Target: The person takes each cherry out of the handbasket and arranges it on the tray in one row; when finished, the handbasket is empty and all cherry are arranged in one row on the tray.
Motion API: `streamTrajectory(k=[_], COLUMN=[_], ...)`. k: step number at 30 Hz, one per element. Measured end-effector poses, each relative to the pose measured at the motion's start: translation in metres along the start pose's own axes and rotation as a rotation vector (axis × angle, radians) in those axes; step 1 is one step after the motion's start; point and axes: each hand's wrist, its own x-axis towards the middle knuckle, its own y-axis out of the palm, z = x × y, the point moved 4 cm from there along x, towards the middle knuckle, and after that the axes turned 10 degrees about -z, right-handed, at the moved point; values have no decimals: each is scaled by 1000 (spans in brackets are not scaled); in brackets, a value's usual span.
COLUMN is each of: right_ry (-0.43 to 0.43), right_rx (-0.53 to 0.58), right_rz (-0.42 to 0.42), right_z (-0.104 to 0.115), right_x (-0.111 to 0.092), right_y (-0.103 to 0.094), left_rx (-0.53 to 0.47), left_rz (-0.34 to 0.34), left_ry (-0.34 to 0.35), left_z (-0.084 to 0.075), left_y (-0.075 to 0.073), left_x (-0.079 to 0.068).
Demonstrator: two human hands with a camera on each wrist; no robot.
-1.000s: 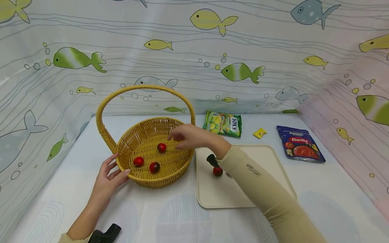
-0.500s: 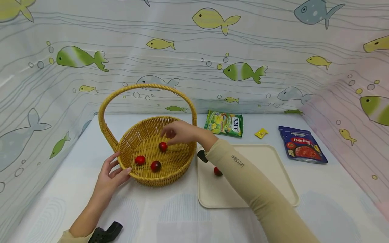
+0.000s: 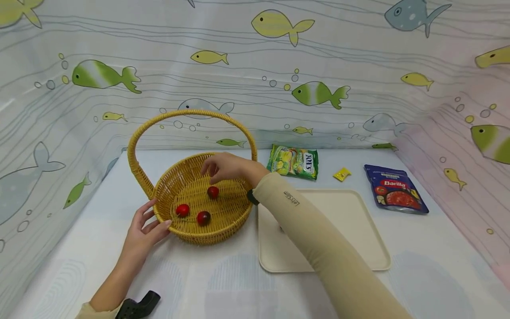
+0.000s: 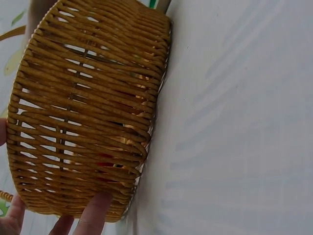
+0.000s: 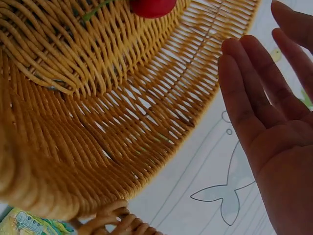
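Observation:
A yellow wicker basket (image 3: 227, 230) with a tall arched handle holds 3 red cherries: one cherry (image 3: 213, 192) towards the middle, another cherry (image 3: 183, 210) at left, and a darker cherry (image 3: 203, 218) near the front. My left hand (image 3: 141, 232) holds the basket's left front rim; in the left wrist view its fingers (image 4: 93, 215) touch the woven outer wall. Above the inside of the basket hovers my right hand (image 3: 227, 167), its fingers loosely bent around nothing. The right wrist view shows that hand (image 5: 279, 132) empty, with a red cherry (image 5: 152, 7) at the top edge.
Right of the basket lies a cream tray (image 3: 342, 230), partly under my right sleeve (image 3: 314, 239). Behind it are a green FOX'S candy bag (image 3: 292, 161) and a small yellow wrapped candy (image 3: 341, 174). A blue Barilla pouch (image 3: 396, 189) lies at right.
My right hand has moved left and back over the basket, away from the middle cherry. The sleeve now covers nearly all of the cherry on the tray. My left hand stays at the rim.

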Motion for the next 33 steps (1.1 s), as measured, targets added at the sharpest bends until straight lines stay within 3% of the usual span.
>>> streamTrajectory(k=[9, 15, 20, 26, 33], right_ry=[33, 101, 164, 212, 165], right_rx=[-19, 13, -23, -32, -66], right_rz=[61, 147, 193, 206, 175], right_z=[-11, -16, -23, -29, -27], right_x=[22, 28, 29, 30, 34], right_y=[12, 24, 30, 36, 36], left_rx=[-7, -20, -26, -29, -38], left_rz=[4, 6, 6, 7, 6], left_ry=[-4, -18, -15, -12, -8], left_z=[0, 1, 0, -1, 1], left_y=[-1, -1, 0, 1, 0], left_x=[2, 4, 6, 5, 5])
